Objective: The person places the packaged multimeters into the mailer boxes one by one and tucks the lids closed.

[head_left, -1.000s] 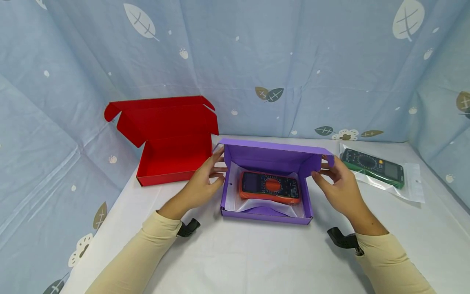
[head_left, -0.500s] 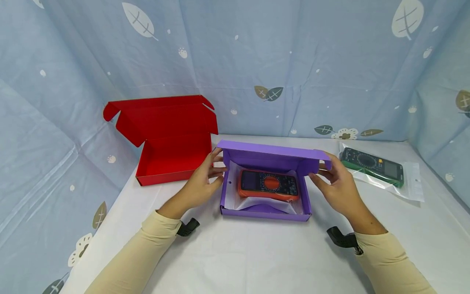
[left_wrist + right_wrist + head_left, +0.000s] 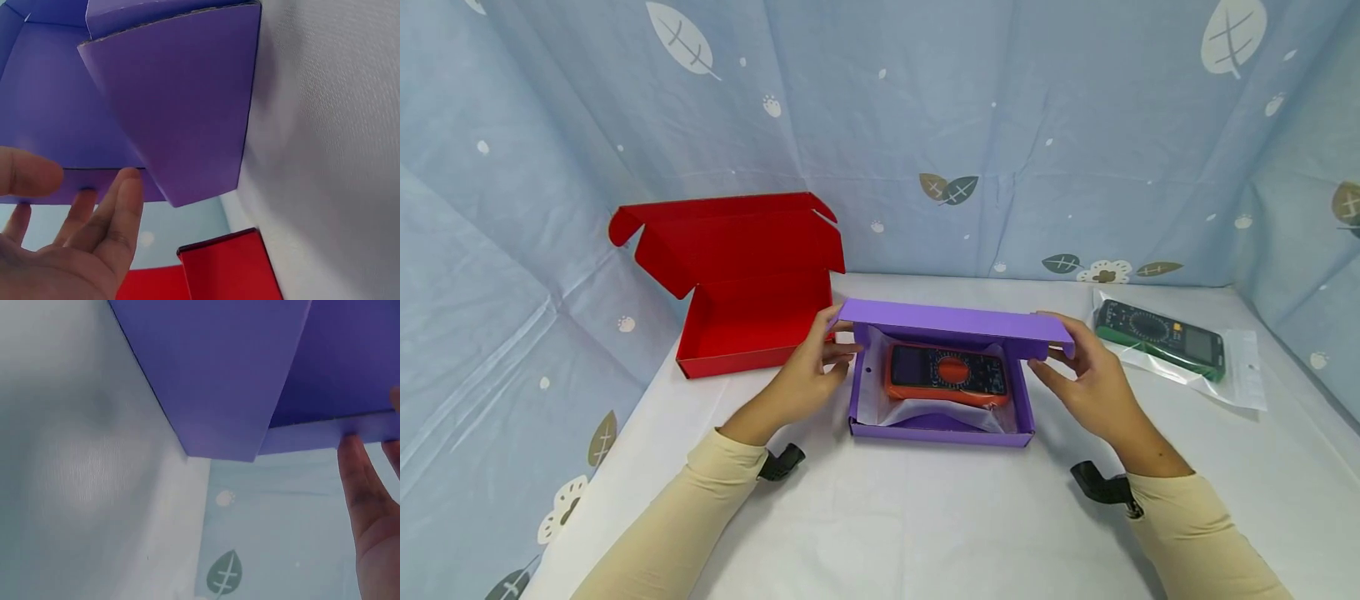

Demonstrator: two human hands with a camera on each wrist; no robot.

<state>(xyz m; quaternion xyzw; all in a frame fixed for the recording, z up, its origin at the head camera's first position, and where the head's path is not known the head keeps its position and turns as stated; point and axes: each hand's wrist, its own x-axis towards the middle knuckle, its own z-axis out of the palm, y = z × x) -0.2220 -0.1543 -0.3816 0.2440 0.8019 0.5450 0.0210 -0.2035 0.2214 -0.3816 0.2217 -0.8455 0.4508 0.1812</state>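
A purple cardboard box sits mid-table in the head view, its hinged lid tilted forward over the rear part. Inside lies a red-orange multimeter in a clear plastic bag. My left hand touches the lid's left end; in the left wrist view its extended fingertips meet the purple side flap, the thumb standing apart. At the opposite end my right hand has its fingers along the lid and its thumb near the hanging tab. Extended fingers touch the flap in the right wrist view.
An open red box stands behind my left hand with its lid raised. To the far right lies a green-and-black multimeter in a plastic bag. A blue patterned curtain encloses the white table at back and sides.
The purple lid has swung forward and down, both hands moving with it, and now shows its upper face and less of its inside. Both multimeters and the red box stay in place.
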